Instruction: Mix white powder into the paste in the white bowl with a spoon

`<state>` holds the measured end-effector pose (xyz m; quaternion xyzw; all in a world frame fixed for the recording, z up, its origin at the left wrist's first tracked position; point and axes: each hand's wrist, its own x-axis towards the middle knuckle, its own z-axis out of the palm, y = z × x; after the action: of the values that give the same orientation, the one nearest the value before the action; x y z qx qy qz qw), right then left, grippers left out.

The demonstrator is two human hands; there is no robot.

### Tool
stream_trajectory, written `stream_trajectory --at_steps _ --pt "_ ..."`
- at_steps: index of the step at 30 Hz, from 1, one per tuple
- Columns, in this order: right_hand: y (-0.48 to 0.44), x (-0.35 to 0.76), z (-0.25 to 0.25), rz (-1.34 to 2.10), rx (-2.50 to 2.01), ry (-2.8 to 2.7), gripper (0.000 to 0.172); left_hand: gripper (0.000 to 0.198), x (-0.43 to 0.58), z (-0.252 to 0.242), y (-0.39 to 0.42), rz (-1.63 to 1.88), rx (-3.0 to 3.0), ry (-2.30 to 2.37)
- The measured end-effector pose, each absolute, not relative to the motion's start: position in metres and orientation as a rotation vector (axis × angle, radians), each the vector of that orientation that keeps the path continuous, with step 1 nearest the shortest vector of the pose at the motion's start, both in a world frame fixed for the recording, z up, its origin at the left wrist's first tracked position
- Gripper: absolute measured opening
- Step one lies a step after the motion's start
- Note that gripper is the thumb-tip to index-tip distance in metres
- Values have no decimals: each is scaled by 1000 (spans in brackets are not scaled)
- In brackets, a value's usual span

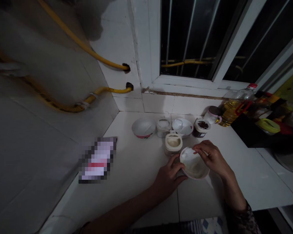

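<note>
My left hand (169,173) grips the near left side of a small pale bowl (197,171), thumb and fingers at its rim. The bowl is tilted a little, its inside facing me, and a white patch shows at its upper left. Over the far rim is my right hand (212,157), fingertips pinched together above the bowl; whatever they hold is too small and dim to make out. Just behind the bowl stands a cream seasoning jar (173,148) with its lid raised and pale contents inside.
Along the wall are a wide white bowl (143,126), a white jar (162,130), a bowl (187,126), a jar with dark contents (202,128) and a mug-like jar (212,113). An oil bottle (230,109) stands right; a blurred screen-like object (99,159) lies left.
</note>
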<state>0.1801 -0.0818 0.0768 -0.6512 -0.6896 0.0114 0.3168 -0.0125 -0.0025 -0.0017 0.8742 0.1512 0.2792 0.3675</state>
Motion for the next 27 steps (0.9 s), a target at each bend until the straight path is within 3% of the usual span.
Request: stream_trajectory --at_steps 4,14,27 --pt "-81 186 74 41 -1815 -1795 19 17 -13 -1 -2 708 2246 391" --pt "-76 186 69 727 -1777 -1283 23 16 -13 -2 -2 711 2251 374" --pt "-78 205 79 792 -1676 -861 25 16 -13 -3 -1 733 2223 348"
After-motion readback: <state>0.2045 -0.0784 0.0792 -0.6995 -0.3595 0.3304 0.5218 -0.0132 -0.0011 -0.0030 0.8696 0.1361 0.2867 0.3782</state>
